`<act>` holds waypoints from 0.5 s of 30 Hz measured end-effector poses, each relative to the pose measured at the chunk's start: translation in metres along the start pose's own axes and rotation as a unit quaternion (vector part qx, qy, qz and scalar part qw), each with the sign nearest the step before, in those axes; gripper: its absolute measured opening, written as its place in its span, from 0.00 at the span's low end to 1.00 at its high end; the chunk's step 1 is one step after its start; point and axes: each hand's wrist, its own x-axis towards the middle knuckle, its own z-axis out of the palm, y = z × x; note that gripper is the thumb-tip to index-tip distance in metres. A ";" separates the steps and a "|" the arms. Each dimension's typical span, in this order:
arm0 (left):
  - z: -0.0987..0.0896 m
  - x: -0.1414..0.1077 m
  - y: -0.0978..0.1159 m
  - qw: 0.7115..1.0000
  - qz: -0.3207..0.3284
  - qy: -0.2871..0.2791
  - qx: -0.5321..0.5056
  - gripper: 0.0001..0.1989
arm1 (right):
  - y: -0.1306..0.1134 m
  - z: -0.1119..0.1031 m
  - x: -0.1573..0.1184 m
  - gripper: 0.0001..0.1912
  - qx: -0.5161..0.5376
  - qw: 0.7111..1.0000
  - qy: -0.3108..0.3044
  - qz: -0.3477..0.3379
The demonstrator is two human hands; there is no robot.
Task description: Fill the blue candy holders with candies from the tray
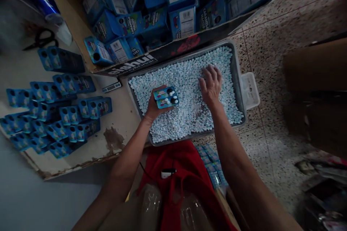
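Observation:
A wide grey tray (240,90) is filled with small pale blue and white candies (173,72). Over its left part, my left hand (153,105) grips two small blue candy boxes (162,97) side by side. Each box has a round dark hole on its upper face, and several white candies lie at and around the holes. My right hand (211,86) rests on the candies in the right half of the tray, its fingers apart and slightly bent. No box is in that hand; whether candies lie under its palm is hidden.
Behind the tray stands a cardboard box (135,65) full of blue candy boxes (183,21). On the left table (121,115), several more candy boxes (65,115) stand in groups near black scissors (42,39) and a small scale (111,86). A white plastic basket (251,90) sits right of the tray.

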 end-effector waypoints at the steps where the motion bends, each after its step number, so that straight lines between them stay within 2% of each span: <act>1: 0.007 0.000 -0.005 1.000 0.009 0.000 -0.009 0.46 | 0.005 0.009 0.004 0.24 -0.024 1.000 -0.008 -0.003; 3: 0.022 0.003 -0.011 1.000 0.027 -0.003 -0.015 0.50 | 0.005 0.024 0.004 0.24 -0.019 1.000 -0.015 -0.006; 5: 0.036 0.010 -0.015 0.999 0.032 -0.008 -0.008 0.51 | -0.003 0.033 -0.002 0.20 0.040 0.999 -0.016 -0.004; 8: 0.049 0.020 -0.015 1.000 -0.004 -0.025 -0.017 0.51 | -0.012 0.039 -0.012 0.14 0.155 0.988 0.008 0.021; 10: 0.053 0.025 -0.012 0.997 -0.042 -0.040 -0.041 0.51 | -0.011 0.041 -0.018 0.11 0.238 0.968 0.038 0.070; 12: 0.055 0.026 -0.004 0.995 -0.061 -0.060 -0.058 0.51 | -0.008 0.046 -0.024 0.11 0.341 0.926 0.054 0.150; 13: 0.055 0.025 0.001 0.994 -0.057 -0.071 -0.059 0.51 | -0.008 0.049 -0.028 0.12 0.406 0.889 0.049 0.204; 15: 0.052 0.023 0.016 0.995 -0.024 -0.090 -0.041 0.50 | -0.008 0.055 -0.034 0.13 0.525 0.794 0.016 0.306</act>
